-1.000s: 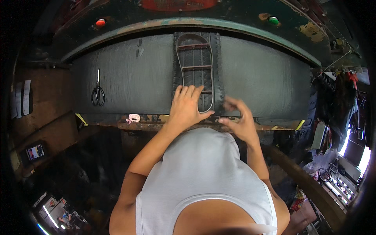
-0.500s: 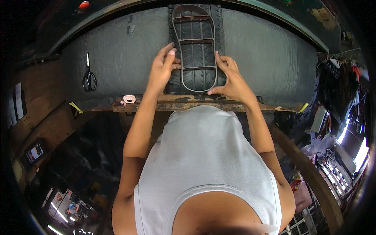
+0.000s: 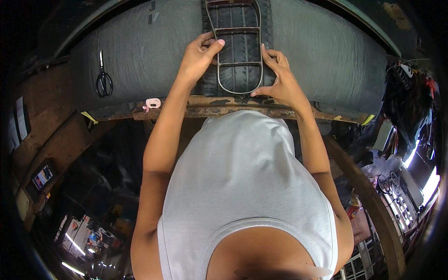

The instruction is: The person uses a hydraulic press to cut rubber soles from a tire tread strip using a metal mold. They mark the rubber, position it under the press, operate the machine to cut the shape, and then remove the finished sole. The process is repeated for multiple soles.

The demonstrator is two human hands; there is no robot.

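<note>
A sole-shaped metal cutting frame [image 3: 238, 63] with crossbars lies on a strip of black treaded rubber [image 3: 238, 49], which runs away from me across a dark padded work surface [image 3: 326, 60]. My left hand [image 3: 199, 58] grips the frame's left side, fingers curled and thumb at the edge. My right hand [image 3: 280, 77] holds the right side, with its thumb at the lower rounded end and its fingers along the side.
Black-handled scissors [image 3: 103, 81] and small dark scraps lie to the left. A small pink case [image 3: 153, 103] sits on the worn front ledge [image 3: 219, 105]. A phone [image 3: 43, 176] is at far left; hanging dark items crowd the right. A wooden beam [image 3: 364, 186] runs low right.
My left hand has moved from over the frame's lower part to its left side. My right hand has closed in on the right side. The whole scene sits higher in the view.
</note>
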